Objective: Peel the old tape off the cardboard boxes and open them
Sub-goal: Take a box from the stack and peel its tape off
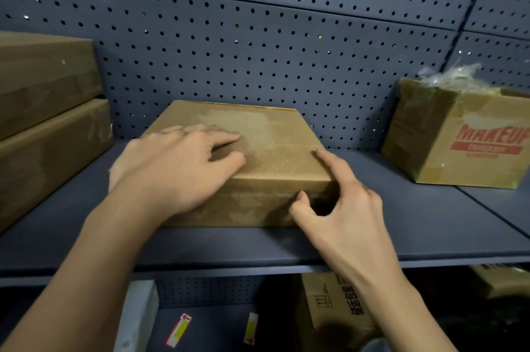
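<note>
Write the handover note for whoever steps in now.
Left hand lies flat on the middle box. Right hand is at its front right corner, index on the top edge, thumb on the front face; no tape grip visible.
The middle box sits closed on the shelf; two stacked boxes at left look closed; MAKEUP box at right has crumpled clear film on top.
Left: open middle box, then the stack.

Both bare forearms reach forward, the left hand [177,168] lying palm down with fingers spread, the right hand [341,205] with index finger straight, thumb out and remaining fingers curled.
</note>
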